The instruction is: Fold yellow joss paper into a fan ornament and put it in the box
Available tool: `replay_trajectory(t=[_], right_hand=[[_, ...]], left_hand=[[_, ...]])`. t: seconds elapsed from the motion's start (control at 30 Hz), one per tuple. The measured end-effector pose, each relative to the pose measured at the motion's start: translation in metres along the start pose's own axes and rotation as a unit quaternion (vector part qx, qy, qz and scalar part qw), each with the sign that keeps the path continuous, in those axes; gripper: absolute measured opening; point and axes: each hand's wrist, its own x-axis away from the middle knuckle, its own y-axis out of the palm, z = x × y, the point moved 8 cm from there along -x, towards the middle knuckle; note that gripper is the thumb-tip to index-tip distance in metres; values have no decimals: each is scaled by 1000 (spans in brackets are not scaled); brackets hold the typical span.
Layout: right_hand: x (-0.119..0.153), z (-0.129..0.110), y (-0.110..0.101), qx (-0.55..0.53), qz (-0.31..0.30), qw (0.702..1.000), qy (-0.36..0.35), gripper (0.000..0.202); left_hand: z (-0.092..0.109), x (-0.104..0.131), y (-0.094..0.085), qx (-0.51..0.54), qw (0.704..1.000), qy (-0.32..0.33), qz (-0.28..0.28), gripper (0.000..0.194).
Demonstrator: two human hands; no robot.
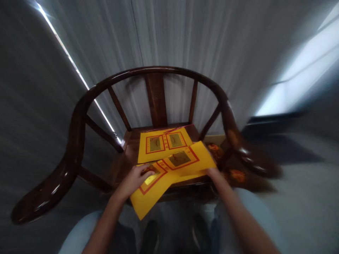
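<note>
A sheet of yellow joss paper (177,172) with red frames and gold foil patches slants over the front of a wooden chair seat, bent across its middle. My left hand (138,179) is closed on its left part, thumb on top over the foil and the other fingers mostly hidden. At the sheet's right edge is my right hand (212,173), gripping it with fingers partly hidden underneath and blurred. Behind this sheet, more yellow joss paper (143,141) lies flat on the seat, its near side partly covered. A thin pink-red strip (182,127) lies across its far edge.
The dark wooden chair (156,100) has a curved rail and arms that surround the work on both sides. Grey corrugated wall (164,31) stands behind it. Red-orange patterned items (237,175) sit low at the right. My legs and shoes are below.
</note>
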Motion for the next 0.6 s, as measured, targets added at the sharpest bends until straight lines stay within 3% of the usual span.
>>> replay_trajectory(t=[0.1, 0.23, 0.33, 0.4, 0.6], right_hand=[[4, 4, -2, -66, -9, 997, 35, 48], [10, 6, 6, -91, -60, 992, 68, 48], [9, -6, 4, 58, -62, 996, 4, 39], [6, -10, 1, 175, -54, 983, -29, 29], [6, -10, 13, 458, -45, 882, -101, 18]], left_hand=[[-10, -2, 13, -28, 996, -46, -67, 32], [-22, -8, 14, -98, 988, -92, -81, 29], [-21, -16, 10, -121, 988, -81, -59, 27], [-18, -22, 9, -121, 990, -60, -45, 28], [-17, -44, 11, -148, 988, 29, 10, 23]])
